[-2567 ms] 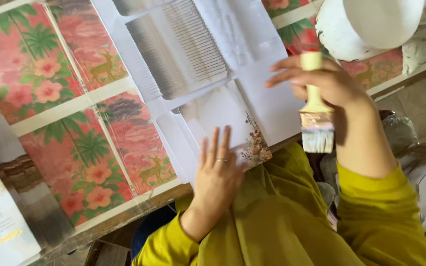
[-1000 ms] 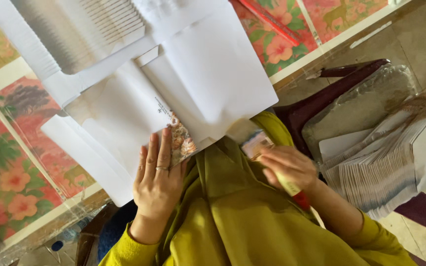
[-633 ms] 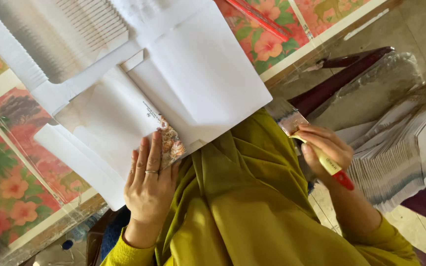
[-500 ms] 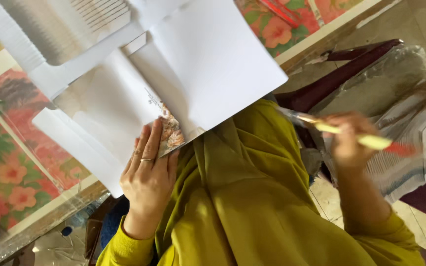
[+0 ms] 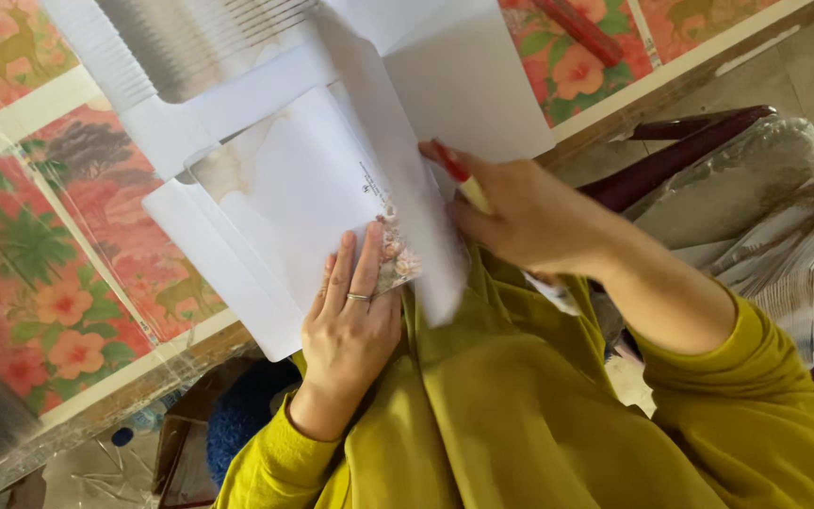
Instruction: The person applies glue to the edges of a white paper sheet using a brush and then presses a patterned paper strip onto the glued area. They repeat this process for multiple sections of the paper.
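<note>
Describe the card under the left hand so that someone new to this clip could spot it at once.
Start at the flowered pink table covering and find the heap of white envelopes at its near edge. The card lies on top, pinned flat by the left hand. Unlike the plain white sheets around it, it has a floral print in the corner by the fingertips.

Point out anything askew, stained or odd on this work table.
The white card under the left hand carries a brownish smudge along its top edge. The cards lie fanned and askew. The right hand grips a brush handle.
</note>
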